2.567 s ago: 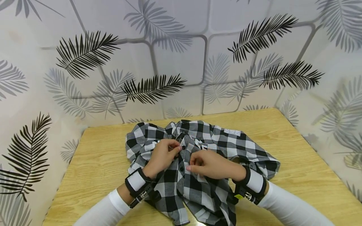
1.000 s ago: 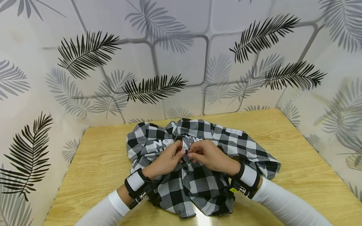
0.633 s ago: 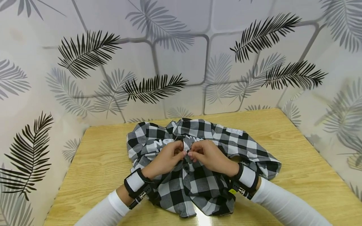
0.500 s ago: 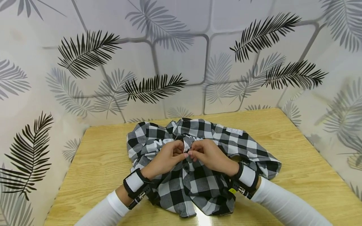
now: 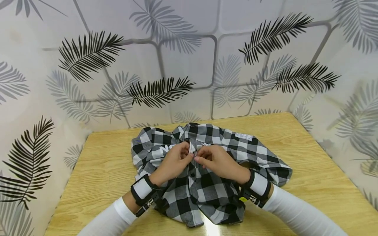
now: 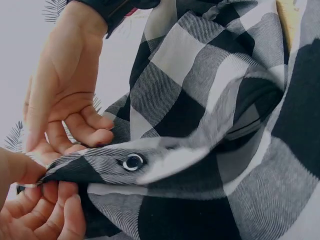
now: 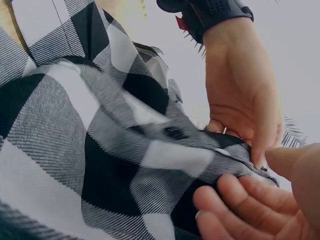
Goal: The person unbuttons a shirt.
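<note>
A black-and-white checked shirt (image 5: pixel 180 203) with white lettering lies on the table, its button front between both hands. My left hand (image 5: pixel 172 164) pinches the placket between thumb and fingers. Right against it, my right hand (image 5: pixel 218 164) pinches the same strip, the thumb tips almost meeting. In the left wrist view, a button (image 6: pixel 133 162) with a pale rim sits on the raised placket, beside the pinching fingers. The right wrist view has another dark button (image 7: pixel 176 132) on the strip. What lies between the fingertips themselves is hidden.
The wooden table (image 5: pixel 100 164) runs back to a wall (image 5: pixel 189 59) with leaf patterns. One shirt sleeve (image 5: pixel 265 154) spreads to the right. Each wrist wears a black strap with a camera.
Since the first frame, my right hand has moved up and left to meet the left hand, and the shirt's lower hem has drawn up. Lately both hands have shifted slightly up and left.
</note>
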`<state>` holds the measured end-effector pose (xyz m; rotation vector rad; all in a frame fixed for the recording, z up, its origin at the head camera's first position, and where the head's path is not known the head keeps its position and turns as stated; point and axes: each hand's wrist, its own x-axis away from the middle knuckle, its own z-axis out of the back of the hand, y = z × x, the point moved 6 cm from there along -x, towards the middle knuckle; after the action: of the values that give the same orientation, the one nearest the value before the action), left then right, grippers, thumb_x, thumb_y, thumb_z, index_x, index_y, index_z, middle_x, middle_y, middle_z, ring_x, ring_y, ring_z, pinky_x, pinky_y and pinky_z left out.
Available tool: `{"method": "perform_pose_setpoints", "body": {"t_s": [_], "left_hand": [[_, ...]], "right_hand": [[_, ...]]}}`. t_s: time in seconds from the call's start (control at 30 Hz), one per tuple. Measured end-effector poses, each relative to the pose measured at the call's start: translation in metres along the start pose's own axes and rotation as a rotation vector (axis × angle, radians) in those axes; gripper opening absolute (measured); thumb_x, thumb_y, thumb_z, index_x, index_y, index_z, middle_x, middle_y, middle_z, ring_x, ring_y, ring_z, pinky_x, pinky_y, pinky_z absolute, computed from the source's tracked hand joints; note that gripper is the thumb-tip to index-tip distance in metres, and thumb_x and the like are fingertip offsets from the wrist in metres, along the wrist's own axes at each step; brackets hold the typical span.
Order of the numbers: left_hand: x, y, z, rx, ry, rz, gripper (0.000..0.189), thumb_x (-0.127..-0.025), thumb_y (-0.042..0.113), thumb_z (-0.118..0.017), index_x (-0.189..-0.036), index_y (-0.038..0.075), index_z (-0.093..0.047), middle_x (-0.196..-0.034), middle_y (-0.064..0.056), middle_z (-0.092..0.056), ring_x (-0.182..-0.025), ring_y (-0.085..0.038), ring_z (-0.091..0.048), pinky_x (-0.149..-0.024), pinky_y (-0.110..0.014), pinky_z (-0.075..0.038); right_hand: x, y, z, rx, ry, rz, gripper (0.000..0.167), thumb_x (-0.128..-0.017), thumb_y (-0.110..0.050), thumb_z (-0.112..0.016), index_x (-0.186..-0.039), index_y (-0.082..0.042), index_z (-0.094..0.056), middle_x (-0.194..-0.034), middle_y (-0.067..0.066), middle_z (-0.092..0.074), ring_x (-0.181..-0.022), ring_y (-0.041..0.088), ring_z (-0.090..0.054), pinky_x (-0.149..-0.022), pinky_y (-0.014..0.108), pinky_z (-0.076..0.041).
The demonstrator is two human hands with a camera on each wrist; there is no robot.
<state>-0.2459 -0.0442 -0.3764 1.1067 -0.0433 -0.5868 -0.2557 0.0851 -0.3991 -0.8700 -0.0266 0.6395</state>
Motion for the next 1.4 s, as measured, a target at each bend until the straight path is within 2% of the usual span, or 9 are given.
{"method": "perform_pose_setpoints", "body": {"t_s": [0.17, 0.3, 0.53, 0.8, 0.93, 1.07, 1.23, 1.33, 1.4], "left_hand": [[0.000, 0.002, 0.004, 0.025, 0.038, 0.069, 0.009, -0.092, 0.007, -0.046, -0.092, 0.000, -0.042, -0.052, -0.011, -0.041, -0.045, -0.029, -0.050, -0.044, -0.031, -0.044], [0.001, 0.005, 0.003, 0.062, -0.006, 0.096, 0.012, -0.094, 0.010, -0.043, -0.096, -0.001, -0.038, -0.060, -0.021, -0.050, -0.057, -0.038, -0.055, -0.053, -0.044, -0.048], [-0.002, -0.001, -0.007, 0.103, -0.126, 0.006, 0.014, -0.095, 0.007, -0.039, -0.088, -0.002, -0.031, -0.065, -0.011, -0.034, -0.059, -0.035, -0.048, -0.064, -0.039, -0.049], [-0.007, -0.033, -0.022, 0.081, -0.278, -0.034, 0.013, -0.097, 0.018, -0.037, -0.102, 0.006, -0.039, -0.093, -0.008, -0.044, -0.084, -0.019, -0.048, -0.069, -0.029, -0.038], [-0.008, -0.031, -0.025, 0.144, -0.322, -0.055, 0.020, -0.097, 0.020, -0.037, -0.111, 0.006, -0.039, -0.109, -0.008, -0.044, -0.102, -0.017, -0.046, -0.081, -0.032, -0.039], [-0.005, -0.016, -0.024, 0.175, -0.339, -0.087, 0.020, -0.096, 0.015, -0.038, -0.112, 0.003, -0.040, -0.110, -0.011, -0.045, -0.104, -0.025, -0.046, -0.082, -0.035, -0.039], [-0.002, -0.013, -0.013, 0.001, -0.158, -0.080, 0.026, -0.092, 0.017, -0.051, -0.116, 0.009, -0.047, -0.111, -0.006, -0.048, -0.099, -0.023, -0.049, -0.078, -0.034, -0.042], [0.000, -0.017, -0.006, -0.090, -0.034, -0.051, 0.024, -0.087, 0.020, -0.059, -0.108, 0.010, -0.052, -0.098, -0.003, -0.052, -0.084, -0.019, -0.051, -0.067, -0.028, -0.043], [0.001, -0.012, -0.005, -0.102, -0.022, -0.038, 0.015, -0.086, 0.016, -0.060, -0.098, 0.008, -0.056, -0.085, -0.006, -0.053, -0.070, -0.017, -0.051, -0.058, -0.026, -0.041]], "right_hand": [[0.001, 0.004, -0.003, 0.155, 0.018, -0.053, 0.018, -0.084, -0.040, -0.058, -0.089, -0.023, -0.060, -0.076, -0.015, -0.059, -0.062, -0.001, -0.054, -0.056, 0.022, -0.045], [0.000, 0.006, -0.003, 0.231, 0.016, -0.096, 0.022, -0.082, -0.041, -0.061, -0.090, -0.020, -0.061, -0.077, -0.015, -0.059, -0.063, -0.003, -0.053, -0.056, 0.021, -0.044], [-0.003, 0.016, -0.001, 0.239, 0.010, -0.108, 0.011, -0.083, -0.032, -0.063, -0.080, -0.021, -0.063, -0.073, -0.014, -0.060, -0.061, -0.001, -0.053, -0.054, 0.023, -0.043], [-0.006, 0.021, -0.001, 0.230, 0.026, -0.064, 0.014, -0.081, -0.028, -0.065, -0.083, -0.014, -0.063, -0.078, -0.003, -0.059, -0.066, 0.010, -0.053, -0.057, 0.025, -0.043], [-0.008, 0.018, 0.001, 0.253, 0.062, -0.026, 0.012, -0.081, -0.026, -0.065, -0.075, -0.017, -0.060, -0.067, -0.004, -0.051, -0.057, 0.009, -0.046, -0.050, 0.025, -0.038], [-0.007, 0.013, 0.005, 0.263, 0.101, 0.010, 0.008, -0.080, -0.019, -0.064, -0.073, -0.019, -0.060, -0.066, -0.008, -0.051, -0.058, 0.008, -0.046, -0.052, 0.024, -0.037], [-0.005, 0.003, 0.012, 0.075, 0.059, 0.006, 0.016, -0.087, -0.014, -0.056, -0.071, -0.013, -0.055, -0.064, -0.001, -0.050, -0.053, 0.012, -0.045, -0.050, 0.026, -0.037], [-0.003, -0.013, 0.019, -0.043, 0.066, 0.007, 0.019, -0.090, -0.010, -0.051, -0.072, -0.006, -0.053, -0.062, 0.005, -0.049, -0.049, 0.014, -0.043, -0.049, 0.027, -0.036], [-0.002, -0.022, 0.024, -0.066, 0.093, 0.014, 0.018, -0.090, -0.007, -0.051, -0.073, -0.004, -0.053, -0.062, 0.008, -0.050, -0.047, 0.014, -0.041, -0.048, 0.027, -0.035]]}}
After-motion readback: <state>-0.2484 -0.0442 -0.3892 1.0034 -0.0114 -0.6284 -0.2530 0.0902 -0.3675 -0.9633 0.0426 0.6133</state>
